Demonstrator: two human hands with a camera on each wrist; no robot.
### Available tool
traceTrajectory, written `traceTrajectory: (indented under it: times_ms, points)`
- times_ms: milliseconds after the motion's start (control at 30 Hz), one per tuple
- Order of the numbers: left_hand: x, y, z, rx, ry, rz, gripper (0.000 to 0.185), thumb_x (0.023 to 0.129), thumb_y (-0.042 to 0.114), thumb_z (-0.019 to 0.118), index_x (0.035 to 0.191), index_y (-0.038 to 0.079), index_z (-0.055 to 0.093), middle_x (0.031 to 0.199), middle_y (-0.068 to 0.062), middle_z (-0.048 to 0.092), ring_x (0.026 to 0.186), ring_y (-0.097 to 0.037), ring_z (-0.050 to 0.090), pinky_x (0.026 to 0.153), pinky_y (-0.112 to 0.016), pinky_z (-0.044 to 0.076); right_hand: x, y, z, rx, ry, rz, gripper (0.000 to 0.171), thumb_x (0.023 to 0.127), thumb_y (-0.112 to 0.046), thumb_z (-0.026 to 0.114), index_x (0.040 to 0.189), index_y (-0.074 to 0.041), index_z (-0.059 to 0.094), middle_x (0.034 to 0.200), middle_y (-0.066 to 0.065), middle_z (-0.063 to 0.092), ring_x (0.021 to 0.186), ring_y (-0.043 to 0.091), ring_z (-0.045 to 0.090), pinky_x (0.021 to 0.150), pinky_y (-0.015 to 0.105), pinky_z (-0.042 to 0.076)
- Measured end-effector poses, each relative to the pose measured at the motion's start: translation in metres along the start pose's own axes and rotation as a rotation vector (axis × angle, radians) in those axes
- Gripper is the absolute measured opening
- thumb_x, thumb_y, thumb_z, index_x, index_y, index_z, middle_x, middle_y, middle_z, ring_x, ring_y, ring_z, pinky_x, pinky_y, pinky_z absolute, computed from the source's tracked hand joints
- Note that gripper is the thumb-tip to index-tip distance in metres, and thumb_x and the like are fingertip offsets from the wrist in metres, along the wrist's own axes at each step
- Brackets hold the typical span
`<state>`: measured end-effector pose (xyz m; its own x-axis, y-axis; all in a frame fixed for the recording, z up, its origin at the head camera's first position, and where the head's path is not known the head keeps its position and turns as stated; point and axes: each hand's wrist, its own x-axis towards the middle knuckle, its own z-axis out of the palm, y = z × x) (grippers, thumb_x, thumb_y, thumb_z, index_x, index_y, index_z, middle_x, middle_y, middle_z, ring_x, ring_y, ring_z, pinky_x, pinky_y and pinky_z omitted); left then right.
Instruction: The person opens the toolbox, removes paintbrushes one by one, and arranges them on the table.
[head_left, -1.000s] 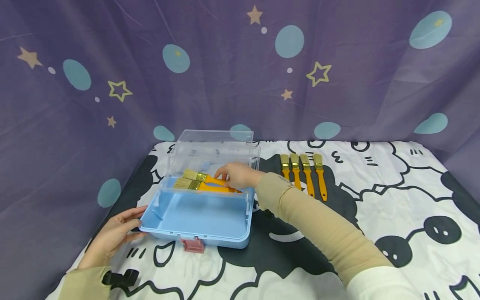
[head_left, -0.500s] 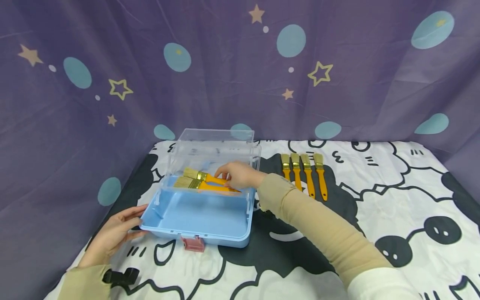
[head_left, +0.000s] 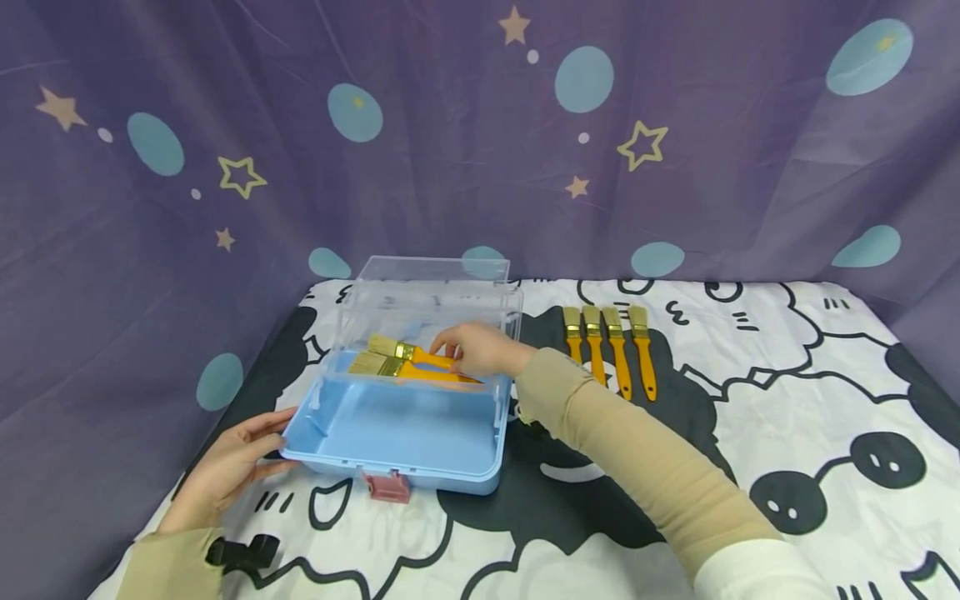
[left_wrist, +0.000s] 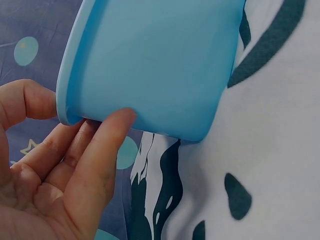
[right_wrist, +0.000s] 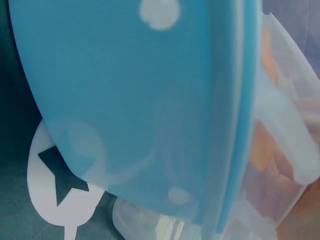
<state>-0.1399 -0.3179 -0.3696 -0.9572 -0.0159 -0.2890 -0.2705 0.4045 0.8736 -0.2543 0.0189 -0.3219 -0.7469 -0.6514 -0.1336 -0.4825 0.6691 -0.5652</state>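
A light-blue toolbox [head_left: 390, 483] with a pink latch stands with its clear lid [head_left: 427, 268] raised. My left hand [head_left: 228, 467] grips its near left corner. In the left wrist view one finger touches the rim, while another fingertip [left_wrist: 131, 116] presses the blue wall. Two paintbrushes with yellow handles, the rear one [head_left: 420, 357] and the front one [head_left: 427, 374], lie side by side in the clear upper tray, bristles to the left. My right hand [head_left: 483, 348] pinches the rear paintbrush near its handle end. Clear plastic partly covers that hand in the right wrist view.
Several more paintbrushes [head_left: 621, 362] lie in a row on the patterned cloth [head_left: 637, 533], right of the box, under and behind my right forearm. A purple curtain [head_left: 450, 150] hangs behind. The box's blue bottom compartment [head_left: 405, 429] is uncovered at the front.
The view has shifted very slightly. Both hands, the box and the paintbrushes hold practically the same places.
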Motion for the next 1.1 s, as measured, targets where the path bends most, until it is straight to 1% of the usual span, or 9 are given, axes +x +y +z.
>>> traceTrajectory:
  times_ms: [133, 400, 567, 667, 800, 900, 1067, 1100]
  points:
    - [-0.0001, -0.0004, 0.0002, -0.004, -0.001, -0.001, 0.059, 0.093, 0.004, 0.047, 0.146, -0.009, 0.023, 0.143, -0.03, 0.035, 0.089, 0.001, 0.059, 0.076, -0.031, 0.057, -0.0004, -0.0011, -0.0002, -0.017, -0.002, 0.003, 0.041, 0.091, -0.004, 0.057, 0.129, -0.019, 0.058, 0.116, 0.007, 0.062, 0.1, 0.02, 0.061, 0.077, 0.029, 0.052]
    - [0.0003, -0.0011, -0.0001, -0.005, 0.001, -0.002, 0.059, 0.092, 0.003, 0.046, 0.145, -0.009, 0.023, 0.143, -0.03, 0.035, 0.089, 0.003, 0.058, 0.077, -0.032, 0.057, 0.0002, -0.0033, -0.0004, -0.05, 0.01, -0.002, 0.041, 0.091, -0.003, 0.056, 0.129, -0.02, 0.059, 0.114, 0.007, 0.063, 0.099, 0.02, 0.06, 0.076, 0.028, 0.051]
    - [0.001, -0.0002, -0.0012, -0.002, -0.002, 0.016, 0.059, 0.092, 0.003, 0.047, 0.145, -0.01, 0.023, 0.138, -0.022, 0.044, 0.089, 0.004, 0.058, 0.077, -0.031, 0.057, 0.0003, -0.0032, -0.0009, -0.045, 0.011, -0.002, 0.041, 0.091, -0.003, 0.056, 0.128, -0.02, 0.059, 0.115, 0.007, 0.062, 0.095, 0.02, 0.06, 0.076, 0.028, 0.051]
    - [0.0014, 0.0008, -0.0016, -0.002, -0.003, 0.022, 0.06, 0.092, 0.004, 0.047, 0.145, -0.01, 0.023, 0.136, -0.019, 0.046, 0.089, 0.003, 0.059, 0.076, -0.03, 0.057, 0.0002, -0.0035, -0.0019, -0.036, 0.011, 0.003, 0.041, 0.091, -0.003, 0.056, 0.128, -0.02, 0.059, 0.115, 0.007, 0.062, 0.094, 0.02, 0.06, 0.076, 0.029, 0.051]
    - [0.0014, 0.0013, -0.0016, 0.003, -0.002, 0.018, 0.06, 0.092, 0.003, 0.047, 0.145, -0.01, 0.023, 0.137, -0.02, 0.045, 0.088, 0.003, 0.059, 0.075, -0.03, 0.057, 0.0005, -0.0042, -0.0025, -0.005, 0.002, 0.013, 0.041, 0.091, -0.001, 0.054, 0.128, -0.019, 0.059, 0.117, 0.009, 0.062, 0.096, 0.021, 0.06, 0.076, 0.029, 0.051]
    - [0.0013, 0.0013, -0.0013, 0.007, -0.003, 0.015, 0.06, 0.092, 0.003, 0.047, 0.145, -0.01, 0.023, 0.138, -0.023, 0.043, 0.088, 0.003, 0.059, 0.076, -0.031, 0.057, 0.0006, -0.0045, -0.0024, 0.021, -0.005, 0.019, 0.042, 0.091, 0.001, 0.052, 0.128, -0.019, 0.059, 0.119, 0.01, 0.062, 0.1, 0.022, 0.06, 0.077, 0.029, 0.051]
    - [0.0011, 0.0008, -0.0007, 0.001, -0.011, 0.009, 0.06, 0.092, 0.003, 0.046, 0.145, -0.011, 0.022, 0.139, -0.025, 0.041, 0.088, 0.003, 0.059, 0.077, -0.032, 0.057, -0.0006, -0.0034, -0.0017, 0.029, 0.001, 0.011, 0.043, 0.09, 0.003, 0.052, 0.127, -0.018, 0.06, 0.12, 0.01, 0.061, 0.105, 0.024, 0.059, 0.082, 0.031, 0.052]
    - [0.0011, 0.0006, -0.0006, 0.0, -0.012, 0.009, 0.06, 0.092, 0.002, 0.046, 0.145, -0.011, 0.022, 0.138, -0.024, 0.043, 0.088, 0.003, 0.059, 0.077, -0.032, 0.057, -0.0009, -0.0029, -0.0014, 0.028, 0.005, 0.006, 0.043, 0.09, 0.003, 0.052, 0.127, -0.017, 0.06, 0.12, 0.01, 0.062, 0.105, 0.024, 0.059, 0.083, 0.031, 0.052]
